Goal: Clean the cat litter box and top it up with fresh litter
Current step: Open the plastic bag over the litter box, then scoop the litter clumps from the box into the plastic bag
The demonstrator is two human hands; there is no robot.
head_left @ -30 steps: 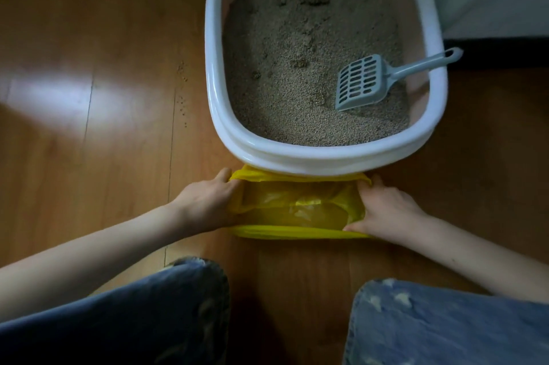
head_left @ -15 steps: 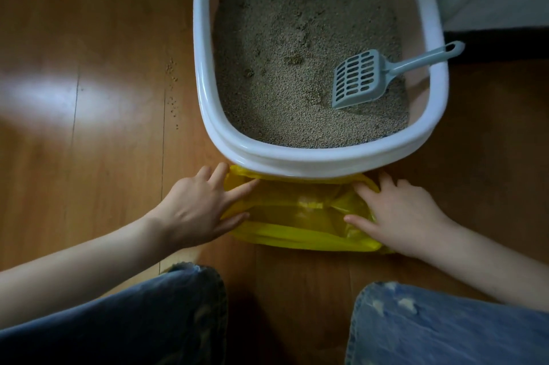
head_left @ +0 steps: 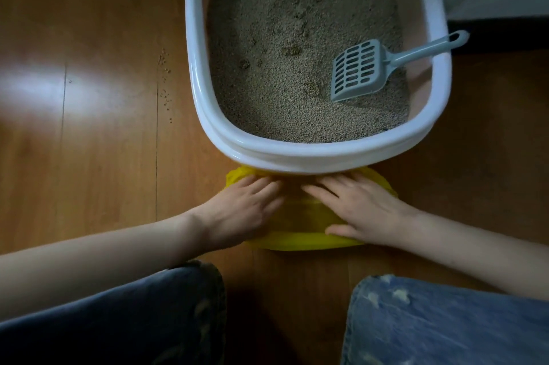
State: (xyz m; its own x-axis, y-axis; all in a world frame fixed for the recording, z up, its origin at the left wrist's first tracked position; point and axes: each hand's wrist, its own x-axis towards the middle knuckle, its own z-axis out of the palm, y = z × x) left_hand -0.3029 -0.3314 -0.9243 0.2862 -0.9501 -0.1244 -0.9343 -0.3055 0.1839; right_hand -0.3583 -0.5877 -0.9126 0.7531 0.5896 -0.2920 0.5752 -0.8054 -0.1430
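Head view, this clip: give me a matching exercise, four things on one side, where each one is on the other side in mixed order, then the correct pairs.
Things:
1. scoop
2. yellow bag
3. spilled litter grains
4. left hand

Places:
A. on the bare wooden floor, left of the litter box
B. flat on the bag's left side, fingers straight
C. head lying on the litter, handle resting over the box's right rim
D. on the floor against the box's near end, under both hands

Pairs: 1-C, 2-D, 3-A, 4-B
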